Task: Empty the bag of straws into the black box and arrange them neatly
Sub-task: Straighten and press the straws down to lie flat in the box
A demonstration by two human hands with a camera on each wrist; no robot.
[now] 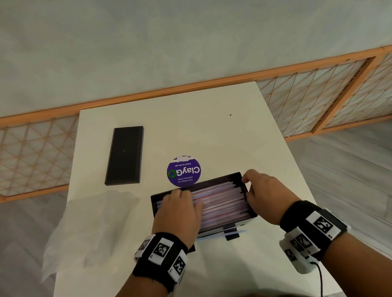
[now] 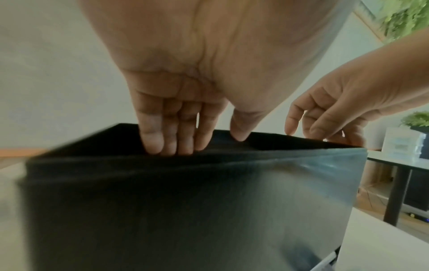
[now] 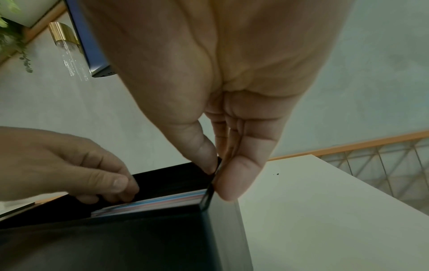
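Landmark: black box (image 1: 249,206), open-topped, on the white surface (image 1: 211,125), directly in front of the person.
Straws (image 1: 221,202): inside the box, packed flat in a layer; long axis runs along the box's length, from one hand toward the other.
Stray straws (image 1: 221,235): a few lie outside, just beside the box's near wall, parallel to it.
Left hand (image 1: 178,212): grip flat and holding nothing; fingers (image 2: 153,141) straight, reaching over the near wall onto the straws at the box's left end.
Right hand (image 1: 266,192): grip narrow, thumb and fingers pinching the box's right end wall.
Nearer hand: the left, already on the straws.
Bag (image 1: 91,228): clear, apparently empty, left of the box.
Lid (image 1: 124,155): black, beyond the box's left end, well apart.
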